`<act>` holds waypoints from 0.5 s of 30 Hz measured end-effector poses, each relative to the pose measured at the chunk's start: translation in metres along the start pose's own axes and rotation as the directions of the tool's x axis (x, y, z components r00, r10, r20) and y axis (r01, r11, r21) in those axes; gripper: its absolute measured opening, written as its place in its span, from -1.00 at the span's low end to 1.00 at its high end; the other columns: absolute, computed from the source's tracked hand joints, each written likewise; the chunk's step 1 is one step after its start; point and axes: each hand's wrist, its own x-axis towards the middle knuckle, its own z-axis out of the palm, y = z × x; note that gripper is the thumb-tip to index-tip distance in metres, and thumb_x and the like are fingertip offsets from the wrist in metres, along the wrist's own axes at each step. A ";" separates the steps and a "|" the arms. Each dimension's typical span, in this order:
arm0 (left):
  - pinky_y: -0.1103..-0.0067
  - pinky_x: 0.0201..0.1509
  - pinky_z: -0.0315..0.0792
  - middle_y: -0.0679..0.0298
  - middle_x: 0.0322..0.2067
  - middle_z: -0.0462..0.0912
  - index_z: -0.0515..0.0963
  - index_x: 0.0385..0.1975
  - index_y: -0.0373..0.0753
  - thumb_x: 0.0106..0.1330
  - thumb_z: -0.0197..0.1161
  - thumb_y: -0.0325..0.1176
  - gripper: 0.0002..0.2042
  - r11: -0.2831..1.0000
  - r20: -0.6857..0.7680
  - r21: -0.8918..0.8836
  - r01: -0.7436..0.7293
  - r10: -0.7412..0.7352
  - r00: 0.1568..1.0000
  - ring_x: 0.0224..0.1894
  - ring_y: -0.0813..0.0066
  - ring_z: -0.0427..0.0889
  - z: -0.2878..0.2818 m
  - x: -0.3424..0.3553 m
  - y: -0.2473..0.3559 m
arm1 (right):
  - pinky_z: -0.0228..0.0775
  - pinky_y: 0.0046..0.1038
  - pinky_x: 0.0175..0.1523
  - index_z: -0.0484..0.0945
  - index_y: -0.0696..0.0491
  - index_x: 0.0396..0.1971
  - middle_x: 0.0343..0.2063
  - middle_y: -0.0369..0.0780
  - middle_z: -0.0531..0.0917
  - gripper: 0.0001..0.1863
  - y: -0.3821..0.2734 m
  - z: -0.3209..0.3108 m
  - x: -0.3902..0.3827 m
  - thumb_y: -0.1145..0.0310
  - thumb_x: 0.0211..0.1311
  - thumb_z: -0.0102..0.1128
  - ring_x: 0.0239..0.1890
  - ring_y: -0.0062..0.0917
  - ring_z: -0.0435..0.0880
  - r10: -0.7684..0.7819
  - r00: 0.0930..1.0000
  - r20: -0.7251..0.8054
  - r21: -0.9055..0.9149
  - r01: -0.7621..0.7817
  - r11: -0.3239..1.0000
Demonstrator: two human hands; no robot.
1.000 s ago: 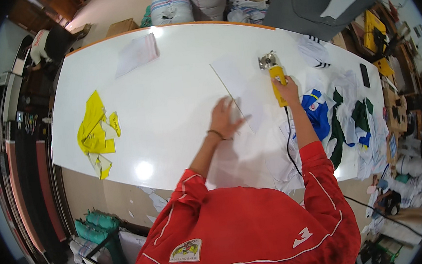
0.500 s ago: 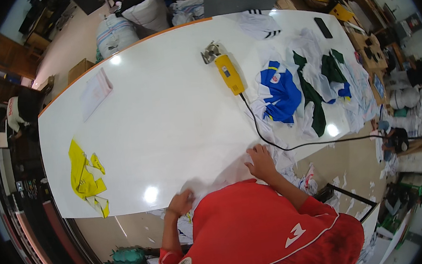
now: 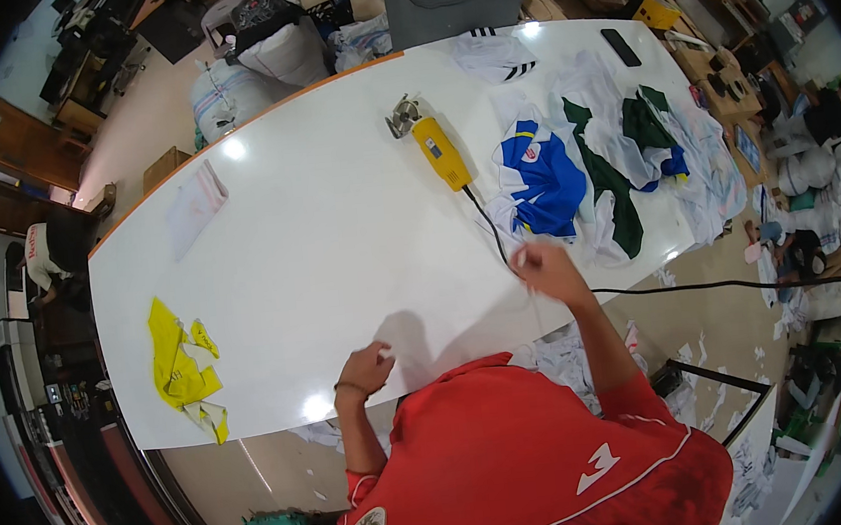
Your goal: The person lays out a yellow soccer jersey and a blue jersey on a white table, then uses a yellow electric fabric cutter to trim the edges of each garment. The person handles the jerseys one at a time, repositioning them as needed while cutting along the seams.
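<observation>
My left hand (image 3: pixel 365 369) hovers just above the table's near edge, fingers loosely bent and apart, nothing visible in it. Farther right, my right hand (image 3: pixel 547 269) is over the black cord (image 3: pixel 489 226) of a yellow handheld electric cloth cutter (image 3: pixel 442 153). Its fingers are bent and smeared by motion; whether they touch the cord cannot be made out. The cutter lies on its side, its round metal head toward the far side. Just beyond my right hand lies a blue and white jersey piece (image 3: pixel 549 186), crumpled, beside dark green and white cloth pieces (image 3: pixel 615 200).
Yellow cloth pieces (image 3: pixel 182 368) lie on the white table (image 3: pixel 299 243) at left, with a folded white piece (image 3: pixel 201 207) behind. A black phone (image 3: pixel 621 47) rests at the far right. White scraps (image 3: pixel 561 355) are below the near edge. Another person (image 3: pixel 49 245) is at far left.
My right hand has lifted from the near edge and moved right and away, over the cord. My left hand has risen slightly off the edge. White cloth near my right hand has left the tabletop.
</observation>
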 end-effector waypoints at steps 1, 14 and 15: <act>0.32 -0.04 0.67 0.06 -0.28 0.82 0.62 0.18 -0.24 0.45 0.32 -0.16 -0.59 0.994 -0.059 0.047 -0.094 0.096 0.994 -0.22 0.17 0.82 0.000 0.009 0.008 | 0.57 -0.27 -0.29 0.75 0.06 -0.15 -0.52 -0.21 0.78 -0.74 0.009 0.002 0.039 0.20 0.31 0.46 -0.47 -0.38 0.77 -0.229 0.945 -0.234 -0.263 0.165 0.950; 0.36 0.08 0.66 0.06 -0.05 0.81 0.66 0.19 -0.22 0.47 0.41 -0.23 -0.63 0.846 -0.294 -0.120 -0.520 0.470 0.832 -0.06 0.21 0.82 0.017 0.004 -0.003 | 0.53 -0.36 0.00 0.57 0.22 0.24 -0.10 -0.17 0.74 -0.60 0.079 -0.088 0.171 0.31 0.56 0.24 -0.15 -0.40 0.69 -0.262 0.644 -0.719 -0.168 0.204 0.964; 0.37 0.07 0.66 0.07 -0.07 0.81 0.67 0.17 -0.23 0.46 0.42 -0.26 -0.65 0.839 -0.358 -0.127 -0.529 0.458 0.814 -0.07 0.23 0.82 0.019 -0.002 -0.011 | 0.50 -0.44 0.09 0.49 0.22 0.32 -0.05 -0.22 0.70 -0.56 0.030 -0.085 0.152 0.31 0.60 0.20 -0.07 -0.51 0.65 -0.182 0.787 -0.589 0.229 0.379 0.897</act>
